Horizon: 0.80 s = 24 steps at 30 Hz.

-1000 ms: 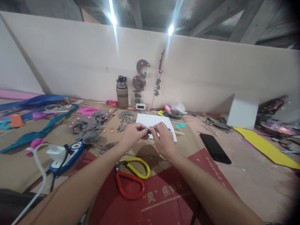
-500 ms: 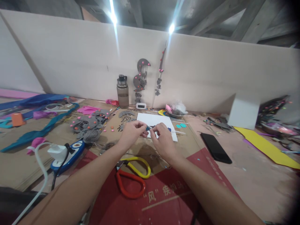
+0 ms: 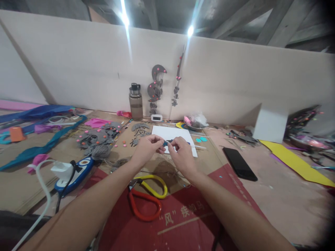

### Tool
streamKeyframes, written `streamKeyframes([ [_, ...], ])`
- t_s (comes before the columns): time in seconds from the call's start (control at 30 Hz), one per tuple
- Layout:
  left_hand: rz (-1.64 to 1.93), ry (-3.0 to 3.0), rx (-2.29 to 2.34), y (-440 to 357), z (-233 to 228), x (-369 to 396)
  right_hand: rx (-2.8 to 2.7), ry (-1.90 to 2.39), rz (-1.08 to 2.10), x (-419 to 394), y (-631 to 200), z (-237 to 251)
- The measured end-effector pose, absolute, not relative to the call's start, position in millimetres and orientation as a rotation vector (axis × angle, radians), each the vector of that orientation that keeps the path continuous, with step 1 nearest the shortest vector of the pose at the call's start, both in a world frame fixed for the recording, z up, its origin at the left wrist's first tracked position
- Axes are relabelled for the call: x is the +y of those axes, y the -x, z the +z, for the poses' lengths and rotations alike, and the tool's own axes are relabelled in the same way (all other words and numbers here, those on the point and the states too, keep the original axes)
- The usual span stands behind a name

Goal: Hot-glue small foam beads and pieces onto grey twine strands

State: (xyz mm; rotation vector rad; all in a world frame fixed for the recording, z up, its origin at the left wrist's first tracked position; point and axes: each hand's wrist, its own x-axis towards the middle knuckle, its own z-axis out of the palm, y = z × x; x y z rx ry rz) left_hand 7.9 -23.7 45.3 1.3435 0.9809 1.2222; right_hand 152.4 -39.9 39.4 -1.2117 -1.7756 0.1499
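Observation:
My left hand point(image 3: 146, 150) and my right hand point(image 3: 182, 156) meet above the near edge of a white sheet point(image 3: 174, 136). Between their fingertips they pinch a small teal piece point(image 3: 165, 143). Both hands hover over the brown cardboard work surface point(image 3: 31, 181). What else my right fingers hold is too small to tell.
Scissors with a yellow and a red handle point(image 3: 146, 198) lie on a red cloth point(image 3: 183, 223) below my hands. A black phone point(image 3: 239, 164) lies right. A glue gun point(image 3: 75, 170) and white plug lie left. A water bottle point(image 3: 135, 101), grey felt cutouts point(image 3: 99, 139) and yellow paper point(image 3: 295, 162) surround.
My hands stay together on the small teal piece, with the fingers shifting slightly; the view has tilted a little.

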Motion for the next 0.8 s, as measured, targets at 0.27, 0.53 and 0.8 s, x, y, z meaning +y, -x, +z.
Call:
streamKeyframes([
  [0.27,1.210,-1.249,0.867,-6.9,42.6,-19.8,-1.457,1.131,0.900,-25.6,-156.8,32.4],
  [0.53,1.145,-1.196,0.848,-7.1,40.8,-19.6,-1.323,1.119,0.975,-19.8,-160.0,28.7],
  [0.8,1.037,-1.246,0.834,-1.3,42.6,-15.2,-1.550,1.212,0.726,-21.5,-166.3,35.9],
])
